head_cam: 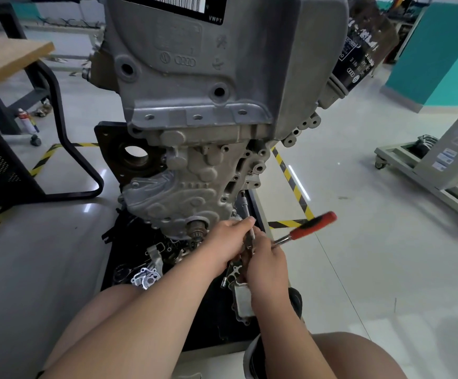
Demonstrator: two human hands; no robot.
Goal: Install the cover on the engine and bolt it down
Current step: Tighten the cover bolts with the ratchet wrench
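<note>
Cover (pixel 173 198) borders open floor (pixel 372 255) where left grip (pixel 226 240) and right grip (pixel 267 262) pinch ratchet (pixel 312 227).

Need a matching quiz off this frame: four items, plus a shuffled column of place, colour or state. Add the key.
1. ratchet
2. spray can
3. left hand
4. loose parts

A. on the black mat below the engine
B. pinches the extension bar
C. red handle, sticks out to the right
D. on the floor under the table, far left

Pairs: 1-C, 2-D, 3-B, 4-A
</note>
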